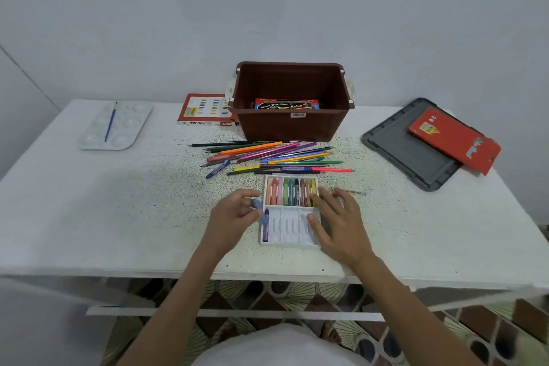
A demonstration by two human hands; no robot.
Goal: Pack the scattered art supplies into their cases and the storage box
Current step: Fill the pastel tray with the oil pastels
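The left hand (234, 214) is nearest, pinching a blue pastel (258, 205) just left of the pastel tray (289, 229) on the table (118, 217). The tray's near row is empty apart from a purple pastel (265, 226). Its free slots lie just right of the left hand, running lengthwise away from the person. The right hand (338, 223) rests with fingers straight on the tray's right edge.

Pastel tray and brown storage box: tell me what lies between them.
Head view: a loose pile of coloured pencils lies between the pastel tray and the storage box.
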